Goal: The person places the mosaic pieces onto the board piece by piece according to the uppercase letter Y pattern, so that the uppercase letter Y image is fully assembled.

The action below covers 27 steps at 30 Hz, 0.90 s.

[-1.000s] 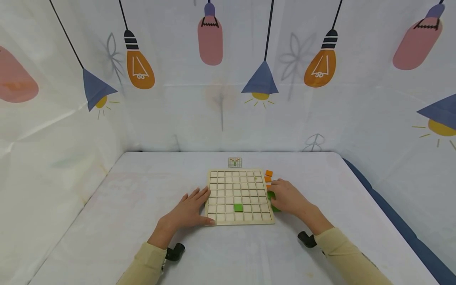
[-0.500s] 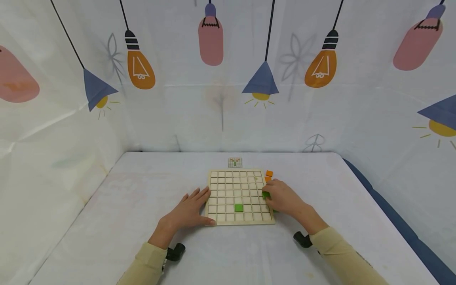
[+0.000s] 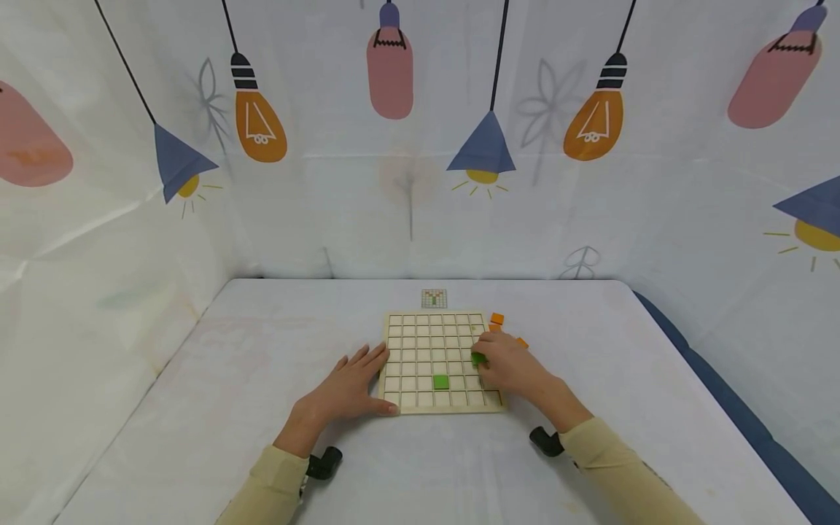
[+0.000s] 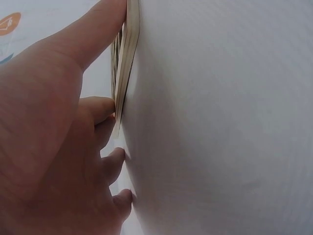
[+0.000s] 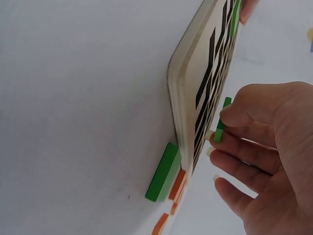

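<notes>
A pale wooden grid board [image 3: 420,356] lies on the table, with one green square tile [image 3: 441,382] in a cell of its lower part. My left hand [image 3: 346,386] rests on the board's left edge, fingers spread and thumb along the near corner; the left wrist view shows the thumb [image 4: 93,36] against the rim. Above the board's right columns, my right hand [image 3: 512,370] pinches another green tile [image 5: 223,120] between thumb and fingers. In the right wrist view, this tile is held on edge, apart from the board.
Several orange tiles [image 3: 497,319] lie on the table by the board's right side. A green tile [image 5: 164,171] sits there too, against the board's rim. Behind the board lies a small pattern card [image 3: 434,298]. Printed white cloth [image 3: 315,204] hangs beyond the table.
My right hand has picked up a green tile from beside the board and carried it left over the right columns. The left hand has stayed in place.
</notes>
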### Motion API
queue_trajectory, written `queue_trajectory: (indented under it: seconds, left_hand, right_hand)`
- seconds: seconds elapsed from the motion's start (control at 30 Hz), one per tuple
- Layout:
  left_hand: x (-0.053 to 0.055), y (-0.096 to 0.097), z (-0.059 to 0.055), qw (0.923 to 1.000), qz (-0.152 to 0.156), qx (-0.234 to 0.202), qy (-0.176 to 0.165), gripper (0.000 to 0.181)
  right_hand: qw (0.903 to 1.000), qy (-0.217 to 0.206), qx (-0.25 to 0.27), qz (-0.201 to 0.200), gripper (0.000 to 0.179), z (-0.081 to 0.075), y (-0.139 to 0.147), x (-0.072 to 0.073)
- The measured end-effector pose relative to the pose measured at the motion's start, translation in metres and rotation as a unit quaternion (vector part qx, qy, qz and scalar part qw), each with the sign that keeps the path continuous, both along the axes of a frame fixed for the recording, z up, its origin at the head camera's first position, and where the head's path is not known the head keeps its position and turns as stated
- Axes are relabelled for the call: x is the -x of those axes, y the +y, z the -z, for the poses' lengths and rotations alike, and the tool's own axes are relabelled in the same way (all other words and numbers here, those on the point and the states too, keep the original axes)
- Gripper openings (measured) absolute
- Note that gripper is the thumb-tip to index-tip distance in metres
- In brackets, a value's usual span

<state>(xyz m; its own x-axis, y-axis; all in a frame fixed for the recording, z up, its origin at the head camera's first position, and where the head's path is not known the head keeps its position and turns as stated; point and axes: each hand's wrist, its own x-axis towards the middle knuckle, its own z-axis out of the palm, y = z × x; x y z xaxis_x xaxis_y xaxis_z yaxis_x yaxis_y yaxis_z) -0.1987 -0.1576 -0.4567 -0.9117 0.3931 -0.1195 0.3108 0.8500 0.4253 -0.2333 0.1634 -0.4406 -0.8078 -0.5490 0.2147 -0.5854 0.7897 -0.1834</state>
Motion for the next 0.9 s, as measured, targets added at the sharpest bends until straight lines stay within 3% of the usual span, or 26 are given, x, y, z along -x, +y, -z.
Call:
queue_trajectory:
  seconds: [0.9]
  left_hand:
    - [-0.001, 0.000, -0.004, 0.9999, 0.009, 0.002, 0.005, 0.107]
  right_hand:
    - [0.9998, 0.014, -0.013, -0.010, 0.016, 0.000, -0.025, 0.000]
